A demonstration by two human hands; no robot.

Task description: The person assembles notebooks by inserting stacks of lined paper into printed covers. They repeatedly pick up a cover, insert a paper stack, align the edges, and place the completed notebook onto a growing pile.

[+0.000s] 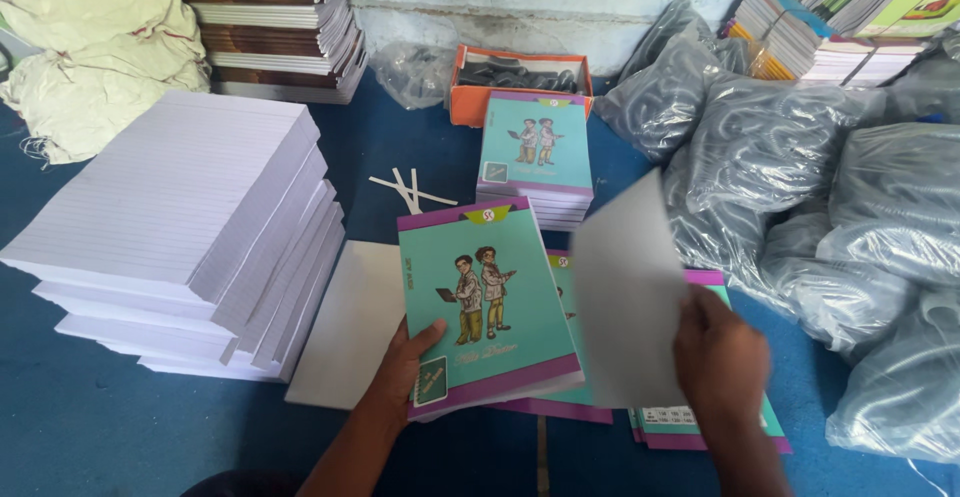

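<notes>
A: Although the tall stack of ruled white paper (180, 227) at ten o'clock is the largest thing to be seen, what is held nearer the middle?

B: A teal notebook with a purple border (485, 302) is gripped by the left hand (405, 372), the thumb laid over its lower left corner and the fingers hidden beneath. Its long axis is tilted slightly, running from about eleven o'clock to five o'clock.

A: And how is the grey sheet (625, 297) placed against it?

B: It is held at three o'clock from the notebook, just beside its right edge and raised on a slant. It is pinched at its lower edge by the right hand (720, 362), which is closed on it, though motion blur is noted there. The right hand is thus the nearer one to the sheet, the left to the notebook.

A: What is found beneath?

B: A pale card (345, 322) is seen at nine o'clock of the notebook, on the blue floor covering (100, 427). More teal covers (700, 422) are spread under the right hand. A small pile of finished notebooks (535, 157) is set at twelve o'clock, with an orange box (520, 82) behind it. Grey plastic bags (800, 187) are heaped at two o'clock.
</notes>
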